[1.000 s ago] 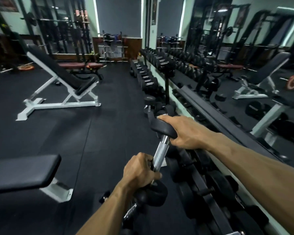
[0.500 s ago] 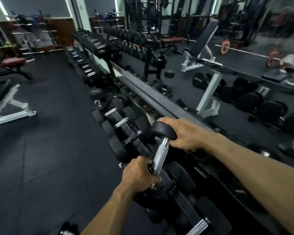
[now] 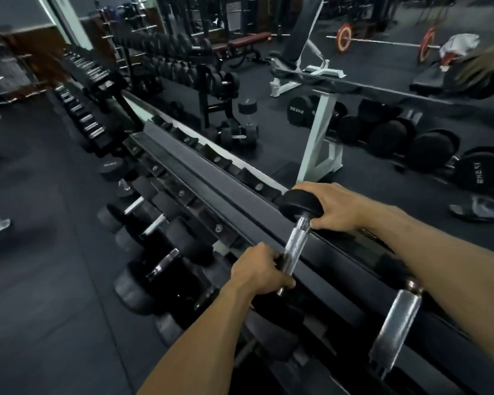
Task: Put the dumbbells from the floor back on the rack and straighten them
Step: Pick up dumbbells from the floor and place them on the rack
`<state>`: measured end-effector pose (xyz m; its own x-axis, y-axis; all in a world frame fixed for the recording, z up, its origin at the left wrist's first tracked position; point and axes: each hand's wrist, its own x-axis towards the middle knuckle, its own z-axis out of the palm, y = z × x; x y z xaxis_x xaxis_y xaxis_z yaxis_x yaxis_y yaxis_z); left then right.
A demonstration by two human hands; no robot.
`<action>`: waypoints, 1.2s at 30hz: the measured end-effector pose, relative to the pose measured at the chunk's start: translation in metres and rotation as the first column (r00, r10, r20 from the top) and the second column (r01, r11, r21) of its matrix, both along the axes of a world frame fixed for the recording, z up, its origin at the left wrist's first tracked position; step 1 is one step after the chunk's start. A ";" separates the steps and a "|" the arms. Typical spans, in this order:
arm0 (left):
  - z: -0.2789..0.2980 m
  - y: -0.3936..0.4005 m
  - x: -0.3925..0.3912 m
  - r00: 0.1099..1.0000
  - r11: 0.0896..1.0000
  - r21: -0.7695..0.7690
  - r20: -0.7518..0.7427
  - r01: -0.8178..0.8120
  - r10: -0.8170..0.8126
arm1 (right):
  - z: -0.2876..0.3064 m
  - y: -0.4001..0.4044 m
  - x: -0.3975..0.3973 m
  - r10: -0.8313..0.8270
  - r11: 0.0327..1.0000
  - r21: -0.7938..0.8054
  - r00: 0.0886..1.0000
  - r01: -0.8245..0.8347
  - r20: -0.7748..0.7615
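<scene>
Now both hands hold one dumbbell [image 3: 295,244] (left hand [image 3: 259,271] grip on handle, right hand [image 3: 335,206] on head).

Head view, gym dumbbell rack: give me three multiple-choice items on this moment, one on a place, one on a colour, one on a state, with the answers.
1. Where does the right hand hold the dumbbell?
A. On its upper head
B. On the middle of the handle
C. Not on it at all

2. What colour is the upright frame of the bench seen in the mirror?
A. Red
B. White
C. Yellow

3. What is the state of the left hand?
A. Open, flat on the rack
B. Hanging idle
C. Its grip wrapped round the lower handle

Answers:
1 A, the fingers wrap the black round head at the top end.
2 B, the post and foot are plainly white against the dark floor.
3 C, the fingers curl round the knurled metal handle over the top rail of the rack.
</scene>
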<state>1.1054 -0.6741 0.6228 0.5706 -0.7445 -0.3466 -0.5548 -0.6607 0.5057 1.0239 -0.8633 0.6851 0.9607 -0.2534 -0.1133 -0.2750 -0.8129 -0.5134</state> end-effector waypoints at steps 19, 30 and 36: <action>-0.028 -0.039 0.034 0.998 0.999 0.015 -0.042 0.037 -0.037 | -0.034 -0.037 0.033 -0.106 0.994 -0.014 0.982 0.105 -0.154; -0.012 0.016 0.046 1.000 0.987 -0.158 0.010 -0.020 0.022 | -0.003 -0.009 0.053 -0.174 0.982 -0.111 0.956 0.152 -0.235; -0.014 0.101 0.067 0.979 0.978 -0.130 0.105 -0.161 0.175 | 0.012 0.079 0.108 0.080 0.980 -0.167 0.985 -0.105 -0.154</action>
<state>1.1725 -0.5727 0.6089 0.7222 -0.6666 -0.1846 -0.5002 -0.6876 0.5263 1.1322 -0.7841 0.6972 0.9572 -0.1924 -0.2160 -0.2558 -0.9116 -0.3217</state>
